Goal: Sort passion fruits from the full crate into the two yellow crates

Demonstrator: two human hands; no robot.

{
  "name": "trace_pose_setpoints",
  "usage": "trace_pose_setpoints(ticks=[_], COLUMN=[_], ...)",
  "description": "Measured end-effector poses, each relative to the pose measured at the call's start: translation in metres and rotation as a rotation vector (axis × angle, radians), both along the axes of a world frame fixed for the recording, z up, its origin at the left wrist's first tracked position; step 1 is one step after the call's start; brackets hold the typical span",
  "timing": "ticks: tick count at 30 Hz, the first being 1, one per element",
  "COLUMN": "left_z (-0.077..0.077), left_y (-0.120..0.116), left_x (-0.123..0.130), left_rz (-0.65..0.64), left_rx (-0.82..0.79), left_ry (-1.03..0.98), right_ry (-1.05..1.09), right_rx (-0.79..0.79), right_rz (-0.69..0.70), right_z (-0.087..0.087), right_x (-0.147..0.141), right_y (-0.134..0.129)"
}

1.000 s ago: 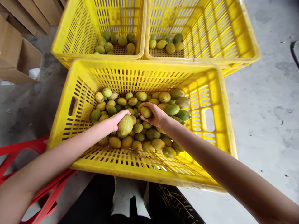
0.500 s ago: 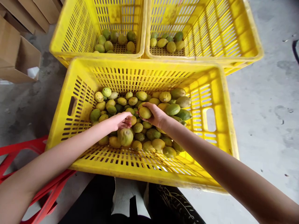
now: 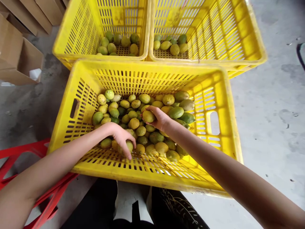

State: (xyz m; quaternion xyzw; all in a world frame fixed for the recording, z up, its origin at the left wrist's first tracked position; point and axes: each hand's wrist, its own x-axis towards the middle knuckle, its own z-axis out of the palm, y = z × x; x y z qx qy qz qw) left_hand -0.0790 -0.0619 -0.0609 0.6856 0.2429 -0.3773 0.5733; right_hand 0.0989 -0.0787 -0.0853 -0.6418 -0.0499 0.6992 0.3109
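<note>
We see three yellow slatted crates on a grey concrete floor. The nearest crate [image 3: 71, 95] holds a loose heap of yellow-green citrus fruit [image 3: 154, 137] piled toward its far and middle part, with bare slats showing along the near edge. Beyond it stand two more — the far left crate [image 3: 71, 35], with a small cluster of fruit in its near right corner, and the far right crate [image 3: 238, 35], with a few fruit in its near left corner. Cardboard boxes [image 3: 16, 54] lie at the upper left, and a red plastic frame [image 3: 14, 159] sits just beside the near crate's left wall.

Both bare forearms reach in over the near rim, converging on the heap. The left hand [image 3: 122, 138] is turned palm down at the heap's near edge, its fingers curled loosely over a large pale fruit [image 3: 127, 147] that rests among the others — we cannot tell whether it is truly gripped or only covered. The right hand [image 3: 158, 118] sits higher, over the middle of the heap, its fingers wrapped around a small yellow fruit [image 3: 148, 116] held just above the pile.
</note>
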Motion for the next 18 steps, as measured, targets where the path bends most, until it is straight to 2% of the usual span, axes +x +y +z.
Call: trace_pose_setpoints(ticks=[2, 5, 7, 11, 14, 16, 18], left_z=[0.0, -0.003, -0.004, -0.004, -0.006, -0.008, -0.01], left_y=[0.0, -0.005, -0.008, -0.007, 0.0, 0.006, 0.01], left_x=[-0.002, -0.005, -0.007, -0.007, -0.004, -0.001, 0.001], left_rz=[-0.001, 0.148, 0.314, 0.712, 0.983, 1.185, 1.395], left_rx=[-0.053, -0.047, -0.087, -0.247, -0.211, -0.167, -0.19], left_ry=[0.001, -0.067, -0.09, 0.023, 0.018, -0.042, -0.115], right_ry=[-0.009, -0.025, -0.033, 0.002, 0.056, 0.062, 0.05], right_rx=[-0.007, -0.011, -0.009, -0.015, 0.001, 0.044, 0.093], right_rz=[0.002, 0.0, -0.025, -0.08, -0.081, -0.099, -0.132], right_z=[0.0, 0.001, 0.001, 0.001, 0.0, -0.002, -0.004], right_x=[0.0, -0.001, -0.001, 0.0, 0.0, -0.002, -0.004], right_y=[0.0, 0.0, 0.001, 0.002, 0.003, 0.002, 0.002])
